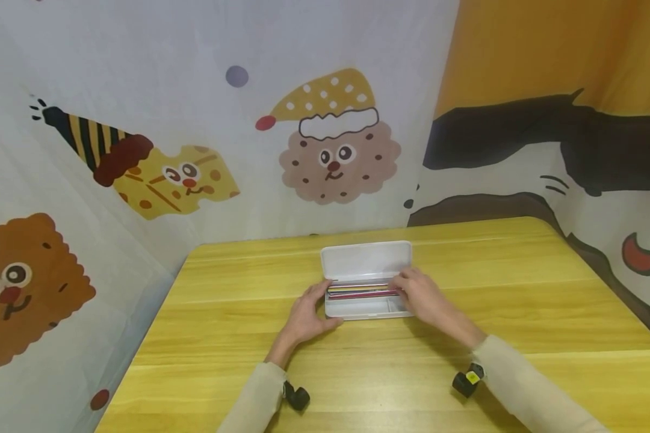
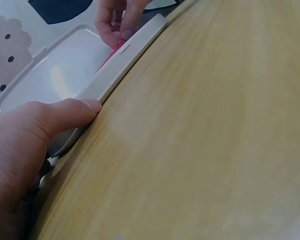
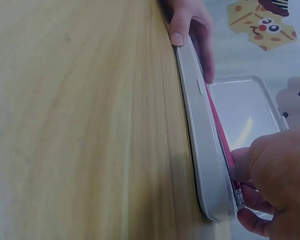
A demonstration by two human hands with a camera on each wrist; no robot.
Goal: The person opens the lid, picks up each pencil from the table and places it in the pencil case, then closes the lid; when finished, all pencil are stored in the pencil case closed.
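Note:
A white pencil case (image 1: 352,309) lies on the table with its lid tipped back. Several coloured pencils (image 1: 352,290) lie lengthwise in its rear part, behind a front strip divided into compartments. My left hand (image 1: 305,317) grips the case's left end, thumb at the front wall and fingers at the back left corner. At the right end, my right hand (image 1: 425,299) reaches in and pinches a red pencil (image 3: 216,116) near its metal-banded end. In the right wrist view this pencil slants along the case's rim; in the left wrist view the front wall hides most of it.
The yellow wood-grain table (image 1: 238,288) carries the case near its back edge. Behind it hangs a white cloth (image 1: 281,36) printed with cartoon figures. Each wrist wears a small black camera, the left wrist camera (image 1: 297,397) and the right wrist camera (image 1: 467,382).

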